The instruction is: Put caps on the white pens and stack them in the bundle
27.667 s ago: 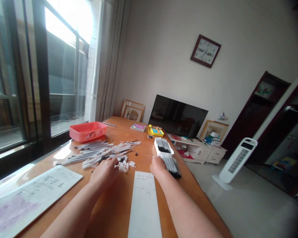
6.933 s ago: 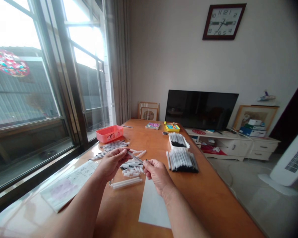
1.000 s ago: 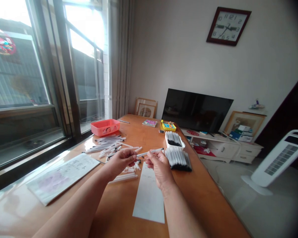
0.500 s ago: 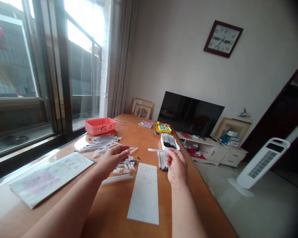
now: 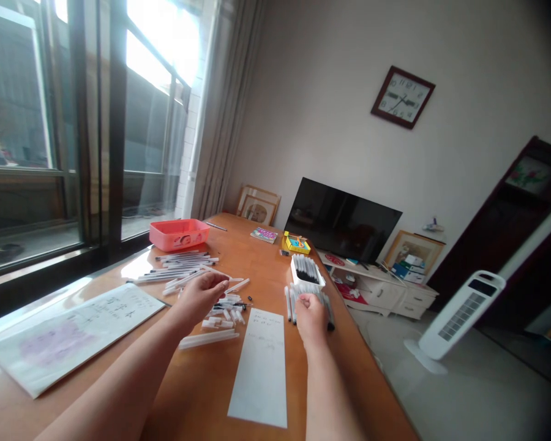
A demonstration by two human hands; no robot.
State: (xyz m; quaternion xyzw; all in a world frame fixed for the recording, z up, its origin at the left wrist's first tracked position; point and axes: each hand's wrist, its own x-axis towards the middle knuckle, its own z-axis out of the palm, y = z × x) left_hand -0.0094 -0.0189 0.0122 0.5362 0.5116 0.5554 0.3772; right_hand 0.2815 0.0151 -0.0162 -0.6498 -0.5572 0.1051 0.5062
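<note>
My right hand (image 5: 310,311) rests closed on a row of finished pens (image 5: 292,302) lying near the right edge of the wooden table (image 5: 202,380); what its fingers hold is hidden. My left hand (image 5: 201,295) hovers with curled fingers over loose white pen barrels (image 5: 183,275) and small caps (image 5: 224,315), and nothing shows in it. A white tray (image 5: 305,271) filled with pens stands just beyond my right hand. Two joined white barrels (image 5: 208,339) lie by my left wrist.
A long white paper strip (image 5: 259,367) lies between my arms. A printed sheet (image 5: 68,334) is at the left, a pink box (image 5: 178,234) by the window. A booklet (image 5: 263,234) and a yellow box (image 5: 296,244) sit far back. A television, cabinet and white fan stand beyond.
My right hand carried the assembled pen rightward and down onto the row of finished pens. My left hand let go and dropped toward the loose parts. The view tilted right.
</note>
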